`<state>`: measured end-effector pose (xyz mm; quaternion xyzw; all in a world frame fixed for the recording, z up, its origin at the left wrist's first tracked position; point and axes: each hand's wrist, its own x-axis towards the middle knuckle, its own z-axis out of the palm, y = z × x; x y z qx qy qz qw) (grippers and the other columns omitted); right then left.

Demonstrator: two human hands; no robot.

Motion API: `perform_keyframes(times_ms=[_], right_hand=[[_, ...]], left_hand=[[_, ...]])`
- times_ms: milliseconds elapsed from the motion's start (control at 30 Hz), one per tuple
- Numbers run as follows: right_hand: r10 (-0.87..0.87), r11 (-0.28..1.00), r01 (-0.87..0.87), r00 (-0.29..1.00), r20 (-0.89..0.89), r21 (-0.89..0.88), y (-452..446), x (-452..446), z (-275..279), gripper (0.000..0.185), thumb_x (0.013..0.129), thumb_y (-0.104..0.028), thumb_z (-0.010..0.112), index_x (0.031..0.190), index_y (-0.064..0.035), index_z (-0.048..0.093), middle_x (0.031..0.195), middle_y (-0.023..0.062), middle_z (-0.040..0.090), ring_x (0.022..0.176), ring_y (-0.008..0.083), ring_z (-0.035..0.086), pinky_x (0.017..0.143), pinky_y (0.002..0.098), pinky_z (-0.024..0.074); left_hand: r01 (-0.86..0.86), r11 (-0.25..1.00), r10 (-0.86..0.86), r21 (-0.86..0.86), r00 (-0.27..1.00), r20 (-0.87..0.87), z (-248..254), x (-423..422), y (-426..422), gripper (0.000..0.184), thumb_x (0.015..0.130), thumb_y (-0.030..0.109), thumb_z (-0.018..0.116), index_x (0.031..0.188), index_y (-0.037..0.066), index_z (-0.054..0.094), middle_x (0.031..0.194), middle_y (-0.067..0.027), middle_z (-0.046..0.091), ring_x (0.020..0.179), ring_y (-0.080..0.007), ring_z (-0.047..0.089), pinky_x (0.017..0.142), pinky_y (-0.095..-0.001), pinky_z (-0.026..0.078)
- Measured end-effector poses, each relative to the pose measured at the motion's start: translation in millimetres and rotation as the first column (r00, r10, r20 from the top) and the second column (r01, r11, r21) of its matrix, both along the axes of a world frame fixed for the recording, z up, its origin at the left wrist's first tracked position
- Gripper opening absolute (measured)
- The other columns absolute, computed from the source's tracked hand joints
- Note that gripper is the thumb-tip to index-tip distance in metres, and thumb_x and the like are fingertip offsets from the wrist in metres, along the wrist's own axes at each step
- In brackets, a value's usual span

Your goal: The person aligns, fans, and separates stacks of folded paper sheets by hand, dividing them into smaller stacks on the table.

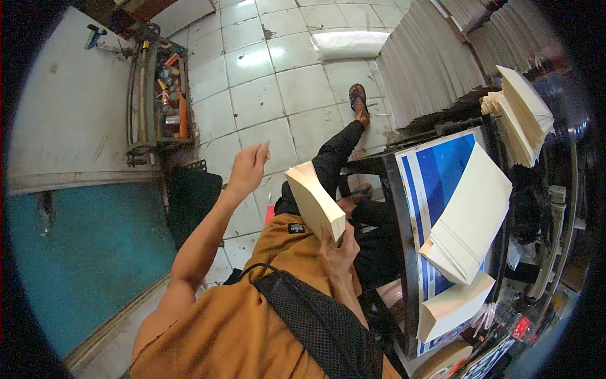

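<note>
My right hand (339, 252) grips the lower end of a thick cream-coloured book block (314, 201), held tilted above my lap. Its page edges fan slightly at the upper end. Out in the air to the left of the block is my left hand (249, 167), apart from it. The fingers of that hand are curled together, and anything inside them is hidden. On the small table to my right lie a cream stack of page blocks (470, 218) and another cream block (456, 306). Both rest on a blue and white printed sheet (435, 180).
Tall stacks of paper (429, 66) stand at the upper right, with loose pages (517, 117) near them. A rack of small tools and containers (167, 95) is at the left, beside a white and teal panel (88, 246). Tiled floor (265, 95) lies ahead.
</note>
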<state>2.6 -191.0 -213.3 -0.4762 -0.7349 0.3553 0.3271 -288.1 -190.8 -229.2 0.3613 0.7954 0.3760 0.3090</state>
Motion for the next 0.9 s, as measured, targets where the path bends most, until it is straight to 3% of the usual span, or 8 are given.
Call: perform_keyframes(times_ms=[67,167,367,567,667,767,867,900], right_hand=[[0.004,1.000,-0.004,1.000,-0.008,0.018,0,1,-3,0.041,0.077,-0.003,0.074,0.115,-0.0007,0.059,0.100,0.0204,0.068,0.087,0.0353,0.070,0.075,0.0383,0.0559],[0.009,1.000,-0.009,1.000,-0.002,0.025,-1,1,-2,0.041,0.077,-0.004,0.074,0.115,-0.0014,0.059,0.101,0.0199,0.068,0.089,0.0357,0.069,0.076,0.0386,0.0558],[0.032,0.998,-0.033,0.999,0.024,0.048,1,-1,5,0.040,0.078,-0.004,0.075,0.115,-0.0034,0.058,0.099,0.0187,0.068,0.089,0.0341,0.070,0.075,0.0382,0.0553],[0.030,0.996,-0.031,0.999,0.014,0.085,1,-2,2,0.034,0.082,-0.008,0.075,0.111,-0.0029,0.059,0.097,0.0188,0.069,0.087,0.0300,0.071,0.072,0.0349,0.0548],[0.040,0.995,-0.042,0.999,0.028,0.096,3,-5,5,0.036,0.080,-0.006,0.075,0.111,-0.0032,0.059,0.097,0.0181,0.069,0.086,0.0323,0.071,0.073,0.0370,0.0552],[0.066,0.994,-0.069,0.997,0.047,0.085,1,-7,5,0.043,0.074,-0.002,0.076,0.114,-0.0039,0.059,0.100,0.0168,0.069,0.088,0.0349,0.069,0.077,0.0398,0.0556],[0.073,0.993,-0.078,0.996,0.059,0.087,0,-10,5,0.042,0.074,-0.002,0.076,0.113,-0.0033,0.060,0.100,0.0166,0.070,0.089,0.0344,0.070,0.077,0.0391,0.0556],[0.070,0.993,-0.074,0.996,0.055,0.087,0,-11,5,0.042,0.074,-0.002,0.076,0.113,-0.0032,0.060,0.100,0.0165,0.070,0.089,0.0343,0.070,0.077,0.0390,0.0556]], left_hand=[[0.107,0.988,-0.115,-0.110,0.991,-0.069,8,2,5,0.028,0.095,0.026,0.062,0.088,-0.001,0.069,0.069,-0.0073,0.065,0.060,-0.0115,0.056,0.060,-0.0291,0.048],[0.280,0.960,-0.278,-0.015,0.958,0.070,37,12,12,0.024,0.092,0.021,0.066,0.089,-0.002,0.069,0.071,-0.0069,0.066,0.064,-0.0121,0.057,0.062,-0.0299,0.049],[0.260,0.958,-0.217,-0.118,0.931,0.292,33,14,18,0.025,0.089,0.022,0.070,0.090,-0.003,0.070,0.075,-0.0065,0.068,0.069,-0.0116,0.060,0.065,-0.0289,0.049],[0.248,0.949,-0.176,-0.195,0.930,0.323,34,14,20,0.026,0.089,0.023,0.070,0.092,-0.003,0.071,0.075,-0.0074,0.068,0.069,-0.0138,0.061,0.064,-0.0309,0.049],[0.262,0.927,-0.233,-0.269,0.963,0.135,36,17,20,0.026,0.090,0.022,0.068,0.090,-0.003,0.070,0.074,-0.0136,0.068,0.067,-0.0216,0.064,0.065,-0.0366,0.050],[0.295,0.911,-0.353,-0.286,0.919,-0.176,23,23,17,0.025,0.092,0.022,0.064,0.092,-0.003,0.068,0.073,-0.0181,0.066,0.065,-0.0291,0.064,0.062,-0.0395,0.050],[0.295,0.929,-0.343,-0.225,0.913,-0.220,14,23,13,0.027,0.093,0.022,0.061,0.092,-0.004,0.066,0.078,-0.0233,0.065,0.070,-0.0389,0.064,0.064,-0.0447,0.049],[0.281,0.932,-0.324,-0.228,0.928,-0.183,10,22,12,0.028,0.094,0.023,0.060,0.092,-0.004,0.066,0.075,-0.0216,0.065,0.068,-0.0369,0.064,0.063,-0.0441,0.049]])
